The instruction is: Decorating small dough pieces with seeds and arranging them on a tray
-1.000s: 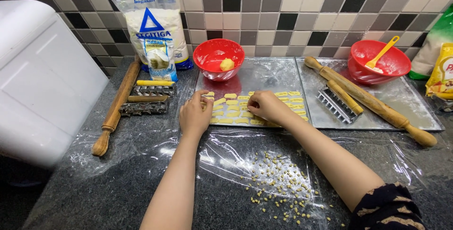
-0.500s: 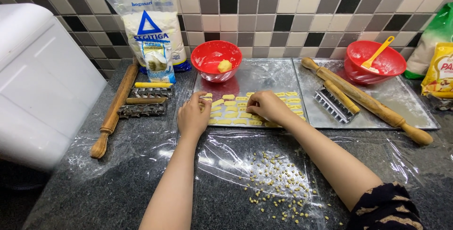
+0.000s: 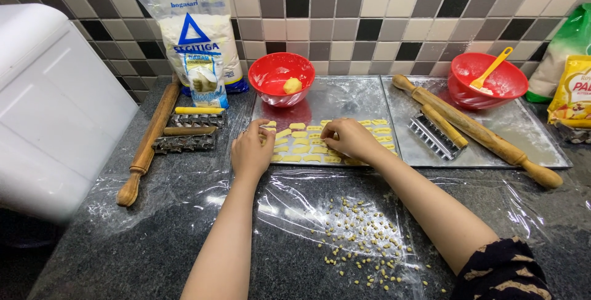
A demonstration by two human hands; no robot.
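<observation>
**Both hands among the dough pieces on the tray**

Little has shifted since the earlier frames: both hands stay over the same metal tray (image 3: 345, 100), and only the view has crept a touch closer. Left hand (image 3: 251, 151) rests at the tray's near left corner, its fingers (image 3: 263, 126) pinched together on a small dough piece at the end of a row. Right hand (image 3: 348, 138) lies palm down over the middle of the rows of yellow dough pieces (image 3: 300, 142), fingers curled and touching them; whether it grips one I cannot tell.

A red bowl (image 3: 284, 78) with a lump of dough sits at the tray's far edge. To the right, a second tray (image 3: 542, 146) carries a long rolling pin (image 3: 477, 130), a ridged cutter (image 3: 436, 135) and another red bowl (image 3: 489, 81) with a yellow spatula. Left of the hands lie a second rolling pin (image 3: 149, 140) and metal cutters (image 3: 188, 135), in front of a flour bag (image 3: 196, 29). Crumbs of dough (image 3: 363, 238) dot the plastic sheet on the dark surface (image 3: 123, 244).
</observation>
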